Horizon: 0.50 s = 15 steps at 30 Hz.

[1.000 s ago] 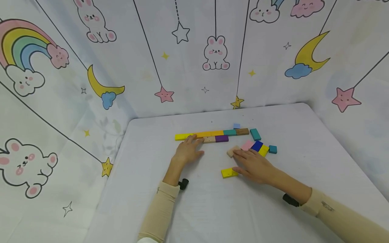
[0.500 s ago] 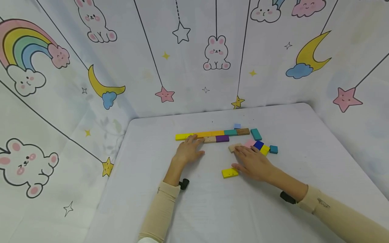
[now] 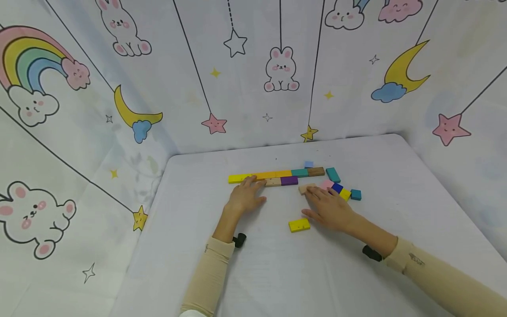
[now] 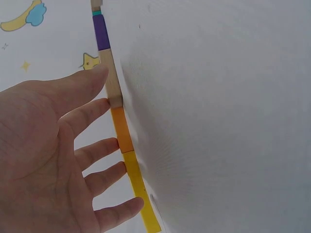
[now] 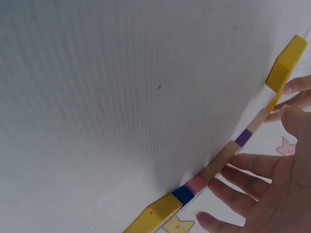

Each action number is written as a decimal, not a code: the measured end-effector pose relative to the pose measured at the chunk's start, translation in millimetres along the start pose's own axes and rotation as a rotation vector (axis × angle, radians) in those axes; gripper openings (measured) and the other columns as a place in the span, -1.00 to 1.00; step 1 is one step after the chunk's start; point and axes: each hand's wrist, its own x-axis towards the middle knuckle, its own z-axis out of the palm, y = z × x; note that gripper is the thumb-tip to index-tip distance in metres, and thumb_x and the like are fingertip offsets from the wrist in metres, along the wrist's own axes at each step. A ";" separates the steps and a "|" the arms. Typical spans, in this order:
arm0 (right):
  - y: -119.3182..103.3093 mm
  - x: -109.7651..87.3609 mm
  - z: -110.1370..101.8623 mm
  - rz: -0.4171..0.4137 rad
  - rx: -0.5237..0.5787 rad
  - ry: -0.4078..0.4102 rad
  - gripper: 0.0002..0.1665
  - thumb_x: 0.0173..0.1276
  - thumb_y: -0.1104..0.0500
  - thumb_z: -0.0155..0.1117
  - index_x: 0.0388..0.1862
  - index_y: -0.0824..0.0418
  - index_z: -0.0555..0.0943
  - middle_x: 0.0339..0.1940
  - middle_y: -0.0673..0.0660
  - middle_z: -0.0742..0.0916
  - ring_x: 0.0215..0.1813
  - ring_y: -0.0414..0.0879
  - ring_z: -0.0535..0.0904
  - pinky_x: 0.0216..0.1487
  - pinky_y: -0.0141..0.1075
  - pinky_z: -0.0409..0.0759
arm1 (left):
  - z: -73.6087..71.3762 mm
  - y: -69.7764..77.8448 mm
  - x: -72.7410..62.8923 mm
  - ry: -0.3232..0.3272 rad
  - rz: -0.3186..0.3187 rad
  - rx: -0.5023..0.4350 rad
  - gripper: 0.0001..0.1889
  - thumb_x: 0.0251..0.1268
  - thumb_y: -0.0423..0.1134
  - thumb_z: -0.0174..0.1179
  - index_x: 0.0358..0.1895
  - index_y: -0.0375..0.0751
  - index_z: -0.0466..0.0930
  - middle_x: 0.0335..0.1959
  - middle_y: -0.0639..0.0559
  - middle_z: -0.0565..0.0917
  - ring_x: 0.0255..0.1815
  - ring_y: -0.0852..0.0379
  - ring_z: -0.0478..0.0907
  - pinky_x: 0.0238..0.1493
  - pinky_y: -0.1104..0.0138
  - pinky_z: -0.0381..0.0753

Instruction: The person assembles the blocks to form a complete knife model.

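- Step in hand looks like nudging the pale wooden block (image 3: 304,189) into line; you have your right hand (image 3: 330,211) on it, fingers extended and touching, not wrapped round it.
- Your left hand (image 3: 244,196) is spread, grasping nothing, fingertips at the row's yellow bar (image 3: 239,178) and orange blocks (image 3: 277,175). Good brace; use light pressure so the row doesn't bow.
- Pale block lies flat on the white table (image 3: 253,273), apart from the purple block (image 3: 289,181) and slightly nearer you. If you're joining them, slide it away from you and leftward, then square the ends.
- Push low, along its length; a high or off-centre push would probably spin it.
- Watch your right fingers: the pink block (image 3: 326,184) and dark blue block (image 3: 337,188) sit right beside them and could get dragged. Lift those fingertips a bit.
- Loose yellow block (image 3: 299,225) sits below your right thumb, clear of the push. Leave it.
- Stop at first contact with purple; overpushing likely shoves it into the plain wooden piece (image 3: 273,182) on its left.
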 end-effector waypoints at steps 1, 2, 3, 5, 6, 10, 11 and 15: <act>0.2 0.6 -0.3 0.002 0.002 -0.001 -0.11 0.55 -0.29 0.19 0.55 0.33 0.40 0.54 0.31 0.47 0.54 0.25 0.39 0.48 0.34 0.31 | 0.2 -0.1 0.0 0.000 -0.001 0.000 -0.34 0.56 0.13 0.17 0.64 0.22 0.26 0.69 -0.09 0.11 0.70 -0.12 0.01 0.59 -0.16 0.19; 0.6 1.2 -0.4 0.003 0.001 0.001 -0.11 0.56 -0.29 0.18 0.55 0.33 0.41 0.54 0.31 0.48 0.54 0.24 0.39 0.48 0.34 0.31 | 0.1 0.0 -0.1 -0.002 -0.002 -0.001 -0.34 0.56 0.13 0.17 0.64 0.22 0.26 0.70 -0.09 0.11 0.70 -0.12 0.01 0.59 -0.16 0.18; 1.0 1.9 -0.3 0.003 0.000 0.003 -0.11 0.56 -0.29 0.18 0.54 0.33 0.41 0.54 0.31 0.48 0.54 0.24 0.39 0.48 0.34 0.31 | -0.3 0.4 -0.5 -0.002 -0.003 -0.002 -0.34 0.56 0.13 0.17 0.64 0.22 0.26 0.70 -0.09 0.11 0.70 -0.12 0.00 0.59 -0.17 0.18; 2.1 3.4 0.3 0.004 -0.003 0.009 -0.12 0.56 -0.29 0.18 0.54 0.34 0.41 0.54 0.31 0.48 0.55 0.24 0.39 0.48 0.33 0.32 | -0.6 1.0 -0.9 -0.005 -0.007 -0.002 -0.34 0.56 0.13 0.17 0.64 0.21 0.25 0.70 -0.08 0.10 0.71 -0.12 0.00 0.59 -0.17 0.17; 2.6 4.3 0.7 0.006 -0.003 0.010 -0.12 0.56 -0.29 0.17 0.54 0.34 0.41 0.54 0.31 0.48 0.55 0.24 0.38 0.49 0.33 0.31 | -0.5 1.2 -1.0 -0.006 -0.008 -0.003 -0.33 0.56 0.13 0.17 0.64 0.21 0.25 0.70 -0.09 0.10 0.71 -0.12 -0.01 0.59 -0.17 0.17; 4.9 7.7 2.1 0.016 0.000 0.002 -0.11 0.56 -0.30 0.16 0.55 0.33 0.40 0.56 0.31 0.46 0.56 0.23 0.36 0.50 0.32 0.29 | -1.4 2.0 -2.1 -0.003 -0.010 -0.006 -0.34 0.56 0.11 0.17 0.64 0.19 0.25 0.69 -0.10 0.11 0.70 -0.12 0.00 0.59 -0.18 0.17; 5.3 8.6 2.0 0.020 0.001 -0.002 -0.11 0.57 -0.30 0.15 0.55 0.33 0.40 0.56 0.31 0.46 0.57 0.23 0.36 0.51 0.32 0.28 | -1.8 2.2 -2.5 0.000 -0.010 -0.008 -0.34 0.56 0.10 0.17 0.64 0.19 0.26 0.69 -0.09 0.11 0.70 -0.12 0.00 0.59 -0.18 0.17; 5.7 12.3 0.7 0.037 0.017 -0.011 -0.13 0.57 -0.28 0.15 0.54 0.34 0.41 0.56 0.32 0.46 0.58 0.23 0.35 0.51 0.32 0.27 | -2.9 2.4 -3.3 0.005 -0.008 -0.013 -0.35 0.56 0.10 0.17 0.64 0.20 0.27 0.69 -0.09 0.12 0.70 -0.13 0.01 0.59 -0.17 0.17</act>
